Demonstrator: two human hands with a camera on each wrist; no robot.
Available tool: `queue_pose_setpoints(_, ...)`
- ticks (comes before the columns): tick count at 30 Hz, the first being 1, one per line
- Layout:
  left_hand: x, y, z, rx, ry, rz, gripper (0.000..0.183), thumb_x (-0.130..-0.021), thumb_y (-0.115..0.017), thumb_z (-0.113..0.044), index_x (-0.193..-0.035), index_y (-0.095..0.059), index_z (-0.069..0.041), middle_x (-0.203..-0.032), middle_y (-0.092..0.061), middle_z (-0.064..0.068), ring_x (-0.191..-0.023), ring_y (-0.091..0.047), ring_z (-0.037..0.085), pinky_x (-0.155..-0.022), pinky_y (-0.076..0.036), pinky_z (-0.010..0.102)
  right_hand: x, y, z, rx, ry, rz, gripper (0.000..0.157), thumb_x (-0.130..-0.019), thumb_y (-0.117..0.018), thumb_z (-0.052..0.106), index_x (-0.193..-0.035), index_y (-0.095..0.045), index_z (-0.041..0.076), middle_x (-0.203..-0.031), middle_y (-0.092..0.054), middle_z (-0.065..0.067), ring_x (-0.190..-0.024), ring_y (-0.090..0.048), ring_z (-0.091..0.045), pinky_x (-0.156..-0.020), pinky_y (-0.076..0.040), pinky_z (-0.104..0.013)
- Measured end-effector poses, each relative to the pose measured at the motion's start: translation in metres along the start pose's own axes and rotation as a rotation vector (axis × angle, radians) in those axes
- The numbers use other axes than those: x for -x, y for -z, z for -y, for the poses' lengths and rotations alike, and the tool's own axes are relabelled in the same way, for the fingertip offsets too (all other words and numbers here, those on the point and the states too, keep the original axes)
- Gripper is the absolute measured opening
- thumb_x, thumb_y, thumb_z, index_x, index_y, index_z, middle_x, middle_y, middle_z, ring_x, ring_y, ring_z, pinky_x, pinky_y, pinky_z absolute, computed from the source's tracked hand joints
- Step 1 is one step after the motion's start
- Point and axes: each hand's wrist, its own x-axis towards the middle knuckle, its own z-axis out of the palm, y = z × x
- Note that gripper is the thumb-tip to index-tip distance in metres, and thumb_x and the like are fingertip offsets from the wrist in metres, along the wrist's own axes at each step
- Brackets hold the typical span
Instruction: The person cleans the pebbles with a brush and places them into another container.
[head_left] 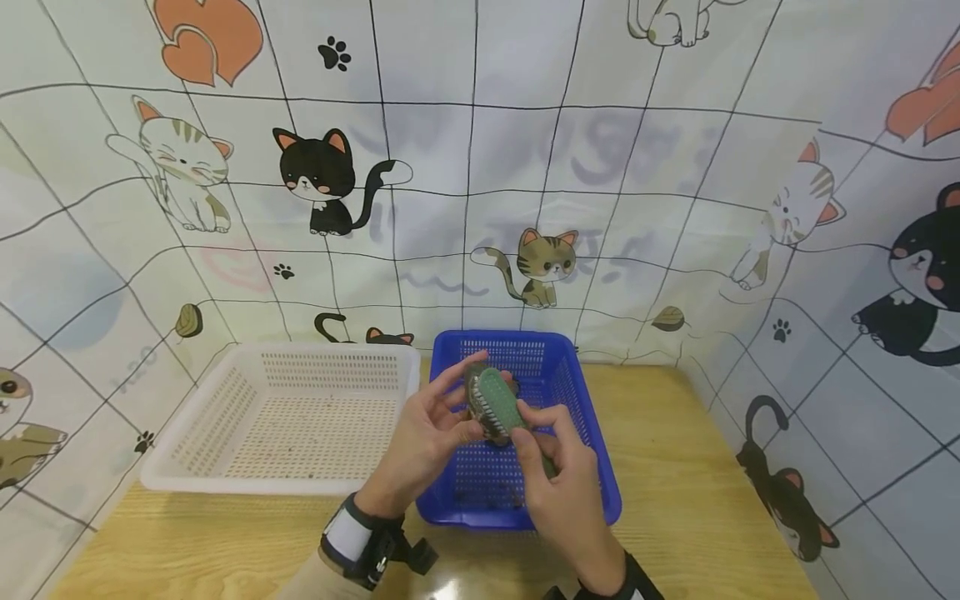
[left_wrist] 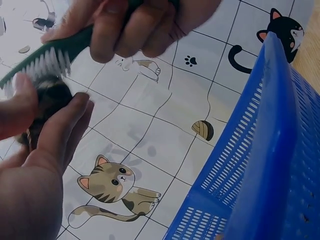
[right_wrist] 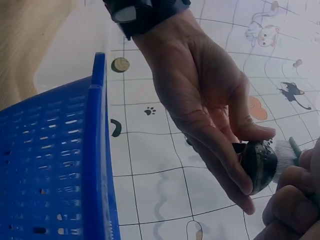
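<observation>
My left hand (head_left: 423,437) holds a dark, rounded, shell-like object (right_wrist: 259,166) between thumb and fingers, above the blue basket. Its surface is shiny with lighter markings; its exact kind I cannot tell. My right hand (head_left: 562,475) grips a green brush (head_left: 497,398) by its handle, fingers curled round it. White bristles point down at the dark object and touch its surface in the left wrist view. From the head, the brush's back covers much of the object.
Under the hands stands a blue perforated basket (head_left: 480,522) with small brown bits on its floor. A white perforated basket (head_left: 330,485) with a few specks sits to its left. Both rest on a wooden table (head_left: 675,467). A cat-patterned sheet (head_left: 427,217) rises behind and at the sides.
</observation>
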Motion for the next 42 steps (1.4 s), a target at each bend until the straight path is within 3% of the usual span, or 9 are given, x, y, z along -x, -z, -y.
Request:
queue_pose_setpoints(7, 0.003, -0.001, 0.002, -0.086, 0.044, 0.090, 0.093, -0.103, -0.088, -0.009, -0.181, -0.037, -0.005, -0.166, -0.065, 0.028, -0.135, -0.080, 0.021, -0.107, -0.070, 0.031, -0.008, 0.007, 0.001, -0.039, -0.026, -0.021, 0.016, -0.116, -0.059, -0.007, -0.130, -0.066, -0.003, -0.058, -0.049, 0.006, -0.049, -0.030, 0.016, -0.035, -0.029, -0.012)
queue_pose_setpoints(15, 0.002, -0.003, -0.001, -0.014, -0.027, 0.098, 0.094, -0.105, -0.089, -0.024, -0.182, -0.037, -0.008, -0.170, -0.061, 0.025, -0.139, -0.077, 0.023, -0.108, -0.070, 0.034, -0.013, 0.013, -0.005, -0.096, -0.146, -0.035, 0.014, -0.119, -0.056, -0.002, -0.127, -0.068, -0.002, -0.058, -0.040, 0.011, -0.047, -0.031, 0.013, -0.034, -0.026, -0.018)
queue_pose_setpoints(20, 0.002, -0.002, -0.003, 0.032, -0.073, 0.020, 0.100, -0.101, -0.092, -0.032, -0.181, -0.037, -0.008, -0.170, -0.063, 0.018, -0.140, -0.076, 0.025, -0.112, -0.069, 0.036, -0.008, 0.008, -0.002, -0.092, -0.148, -0.016, 0.012, -0.120, -0.057, -0.001, -0.127, -0.067, 0.000, -0.056, -0.042, 0.008, -0.047, -0.031, 0.014, -0.035, -0.026, -0.015)
queue_pose_setpoints(26, 0.003, -0.001, -0.004, 0.011, -0.039, -0.109, 0.098, -0.102, -0.094, -0.025, -0.181, -0.038, -0.010, -0.171, -0.064, 0.015, -0.148, -0.073, 0.024, -0.119, -0.065, 0.036, -0.001, 0.002, -0.001, -0.073, -0.072, 0.024, 0.019, -0.118, -0.057, -0.005, -0.134, -0.065, 0.000, -0.056, -0.043, 0.005, -0.050, -0.031, 0.017, -0.038, -0.028, -0.009)
queue_pose_setpoints(31, 0.003, -0.002, -0.005, -0.026, 0.018, -0.166, 0.093, -0.101, -0.093, -0.015, -0.179, -0.043, -0.015, -0.170, -0.061, 0.019, -0.150, -0.071, 0.025, -0.120, -0.064, 0.035, -0.001, 0.001, -0.001, -0.064, -0.082, 0.010, 0.022, -0.118, -0.059, -0.003, -0.138, -0.066, 0.001, -0.056, -0.043, 0.007, -0.050, -0.030, 0.017, -0.037, -0.026, -0.009)
queue_pose_setpoints(38, 0.002, -0.004, -0.006, -0.095, 0.144, -0.208, 0.084, -0.106, -0.087, -0.013, -0.178, -0.048, -0.030, -0.175, -0.060, 0.020, -0.162, -0.060, 0.040, -0.124, -0.061, 0.038, -0.002, 0.002, -0.003, -0.031, -0.147, -0.031, 0.022, -0.118, -0.062, 0.002, -0.139, -0.069, 0.003, -0.057, -0.041, 0.015, -0.047, -0.027, 0.015, -0.037, -0.023, -0.011)
queue_pose_setpoints(42, 0.001, -0.004, -0.005, -0.114, 0.204, -0.219, 0.084, -0.109, -0.082, -0.013, -0.181, -0.042, -0.029, -0.171, -0.062, 0.023, -0.155, -0.067, 0.037, -0.118, -0.066, 0.037, -0.002, 0.002, -0.004, -0.043, -0.197, -0.041, 0.021, -0.119, -0.063, 0.005, -0.139, -0.069, 0.002, -0.057, -0.041, 0.016, -0.045, -0.028, 0.013, -0.037, -0.023, -0.012)
